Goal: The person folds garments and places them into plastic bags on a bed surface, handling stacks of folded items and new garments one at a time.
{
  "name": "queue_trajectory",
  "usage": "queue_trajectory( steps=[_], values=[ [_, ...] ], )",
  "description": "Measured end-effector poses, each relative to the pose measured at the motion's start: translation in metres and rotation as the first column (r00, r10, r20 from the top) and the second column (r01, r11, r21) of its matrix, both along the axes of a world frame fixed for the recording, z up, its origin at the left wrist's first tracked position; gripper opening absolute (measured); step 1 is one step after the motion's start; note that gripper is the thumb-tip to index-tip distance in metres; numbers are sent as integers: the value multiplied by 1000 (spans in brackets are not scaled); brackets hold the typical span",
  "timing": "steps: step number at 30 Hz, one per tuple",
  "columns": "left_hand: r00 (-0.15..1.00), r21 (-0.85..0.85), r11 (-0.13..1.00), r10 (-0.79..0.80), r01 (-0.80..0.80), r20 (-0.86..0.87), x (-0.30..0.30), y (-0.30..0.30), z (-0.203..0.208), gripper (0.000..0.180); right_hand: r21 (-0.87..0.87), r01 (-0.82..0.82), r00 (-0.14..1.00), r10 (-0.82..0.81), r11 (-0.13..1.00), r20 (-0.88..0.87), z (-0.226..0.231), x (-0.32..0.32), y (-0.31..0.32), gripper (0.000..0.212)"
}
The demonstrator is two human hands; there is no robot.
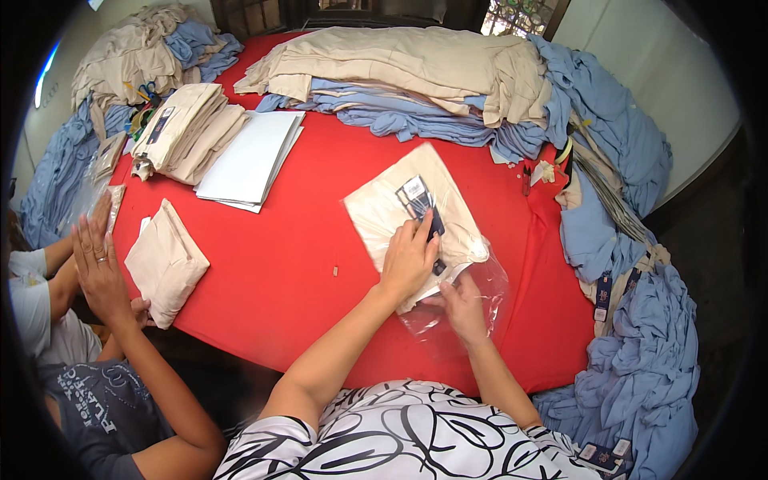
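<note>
A folded beige garment (392,204) with dark tags on it lies on the red table (312,208), partly inside a clear plastic bag (488,292). My left hand (410,258) presses flat on the garment beside the tags. My right hand (462,306) pinches the near edge of the bag just below the garment.
Stacks of beige and blue garments (416,76) cover the far side and heaps of blue ones (632,352) hang at the right. White sheets (252,156) and bagged beige garments (186,128) lie at the left. Another person's hands (100,264) hover by a folded beige garment (166,262).
</note>
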State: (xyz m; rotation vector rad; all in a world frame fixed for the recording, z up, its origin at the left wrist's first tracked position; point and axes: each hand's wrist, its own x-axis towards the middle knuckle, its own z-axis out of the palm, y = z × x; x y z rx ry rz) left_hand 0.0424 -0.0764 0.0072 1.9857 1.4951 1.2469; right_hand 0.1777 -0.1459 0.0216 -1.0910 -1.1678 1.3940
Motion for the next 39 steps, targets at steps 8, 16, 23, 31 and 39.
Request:
queue_trajectory(
  steps=[8, 16, 23, 31, 39],
  values=[
    [-24, -66, 688, 120, 722, 992, -50, -31, 35, 56, 539, -407, 275, -464, 737, 842, 62, 9, 6, 64],
    [979, -489, 859, -64, 152, 192, -83, -79, -6, 60, 440, -474, 227, -377, 763, 898, -50, 35, 9, 61],
    [957, 54, 988, -125, 144, -262, -70, -55, -3, 71, 494, -514, 255, -425, 701, 869, -44, 16, 17, 52],
    [922, 84, 955, -250, 286, -296, -70, -41, -26, 34, 299, -604, 202, -222, 738, 954, -57, 40, 29, 48],
    [965, 107, 985, -108, 137, -240, -45, -53, -30, 23, 19, -596, 264, 173, 803, 949, 6, 55, -32, 44]
  ],
)
